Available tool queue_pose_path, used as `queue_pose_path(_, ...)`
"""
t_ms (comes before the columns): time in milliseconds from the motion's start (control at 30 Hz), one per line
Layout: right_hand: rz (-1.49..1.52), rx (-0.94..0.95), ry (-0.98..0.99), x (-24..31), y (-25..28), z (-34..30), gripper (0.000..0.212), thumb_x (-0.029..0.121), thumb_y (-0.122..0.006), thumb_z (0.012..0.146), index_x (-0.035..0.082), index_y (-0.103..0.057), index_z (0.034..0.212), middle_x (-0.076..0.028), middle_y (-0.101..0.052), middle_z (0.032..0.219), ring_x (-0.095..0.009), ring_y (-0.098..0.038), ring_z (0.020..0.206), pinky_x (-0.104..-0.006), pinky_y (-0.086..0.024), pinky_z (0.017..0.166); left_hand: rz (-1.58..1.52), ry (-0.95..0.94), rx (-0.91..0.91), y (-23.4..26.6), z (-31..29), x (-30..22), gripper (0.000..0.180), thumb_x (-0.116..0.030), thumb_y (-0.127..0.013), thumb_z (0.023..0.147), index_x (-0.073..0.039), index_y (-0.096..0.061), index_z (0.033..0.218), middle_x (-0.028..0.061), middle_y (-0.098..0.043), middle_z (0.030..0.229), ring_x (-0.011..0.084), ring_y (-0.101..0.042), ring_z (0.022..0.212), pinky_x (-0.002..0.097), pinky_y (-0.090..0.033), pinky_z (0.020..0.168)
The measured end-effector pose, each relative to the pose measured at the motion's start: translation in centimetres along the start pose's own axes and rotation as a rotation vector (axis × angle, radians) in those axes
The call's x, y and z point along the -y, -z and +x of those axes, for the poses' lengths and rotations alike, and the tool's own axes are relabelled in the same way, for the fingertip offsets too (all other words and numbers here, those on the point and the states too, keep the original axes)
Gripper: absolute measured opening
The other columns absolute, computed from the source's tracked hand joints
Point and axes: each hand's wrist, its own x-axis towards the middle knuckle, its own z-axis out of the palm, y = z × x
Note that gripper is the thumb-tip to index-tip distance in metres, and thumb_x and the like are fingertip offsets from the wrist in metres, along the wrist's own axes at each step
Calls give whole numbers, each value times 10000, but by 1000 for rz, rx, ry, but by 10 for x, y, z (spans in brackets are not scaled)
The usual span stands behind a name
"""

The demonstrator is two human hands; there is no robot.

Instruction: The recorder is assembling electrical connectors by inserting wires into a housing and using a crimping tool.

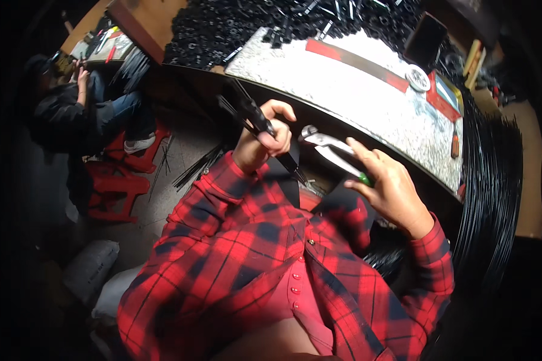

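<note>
Two hands: the left hand [264,142] closes around black rods [254,115], apparently steadying them; the right hand [390,185], loosely curled, holds pliers [332,153] angled leftward, below the counter [397,111].

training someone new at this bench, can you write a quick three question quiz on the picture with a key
1. Which tool is in the right hand?
2. True or false: in the picture, the white round item lies left of the red box.
3. What is heaped along the far side of the bench? A) red bricks B) small black parts C) white cloths

Key: 1. pliers; 2. true; 3. B
</note>
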Motion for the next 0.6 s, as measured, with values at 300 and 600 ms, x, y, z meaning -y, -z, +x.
queue_pose_path(300, -837, -528, -93, -65, -17, 8, 595, 161, -730, 695, 26, -484, 1219, -188, -551, 964, -339, -546, 849, -388, -454, 718, -334, -171, -355, 44, 10, -63, 840, -820, -324, 679, -42, -462, 965, -63, -256, 438, 56, -239, 352, 210, -243, 389)
queue_pose_path(600, 852, -195, 57, 27, -98, -7, 449, 136, -719, 710, 2, -573, 1113, -166, -546, 1046, -245, -585, 786, -317, -499, 658, -743, -193, -379, 35, 17, -48, 812, -795, -291, 743, -49, -514, 974, -66, -210, 435, 55, -216, 371, 216, -249, 421)
